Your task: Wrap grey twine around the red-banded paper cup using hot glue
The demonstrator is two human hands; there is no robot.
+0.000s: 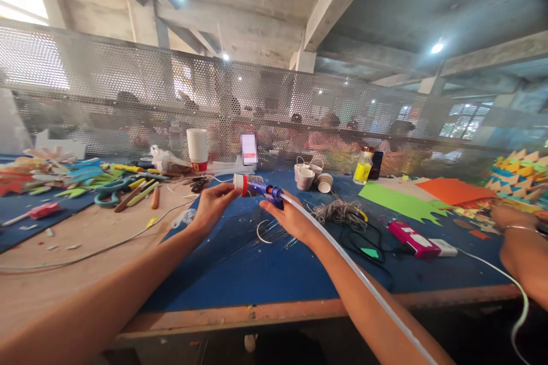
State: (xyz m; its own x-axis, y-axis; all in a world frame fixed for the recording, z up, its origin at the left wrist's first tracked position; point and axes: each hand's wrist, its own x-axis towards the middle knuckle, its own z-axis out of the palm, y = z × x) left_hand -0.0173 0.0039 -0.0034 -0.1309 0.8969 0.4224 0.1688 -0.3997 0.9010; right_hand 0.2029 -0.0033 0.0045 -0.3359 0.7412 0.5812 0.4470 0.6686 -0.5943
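Observation:
Between the fingers and thumb of my left hand [213, 205] is a small paper cup [240, 183], tipped on its side, white with a red band. My right hand [293, 218] is wrapped round a blue hot glue gun [269, 190]. The gun's front end points left and reaches the cup; whether the tip touches it I cannot tell. A long translucent glue stick [342, 254] runs from the back of the gun along my right forearm. Strands of glue and a white curved strip [262, 232] lie on the blue mat [240, 274] below.
Several small paper cups [305, 178] stand behind my right hand, near a bundle of grey cord [338, 212]. A cup stack [197, 148], a phone [249, 149] and a yellow bottle [363, 166] are farther back. Scissors [112, 193] lie left; a pink power strip [413, 238] and a co-worker's hand [514, 219] are right.

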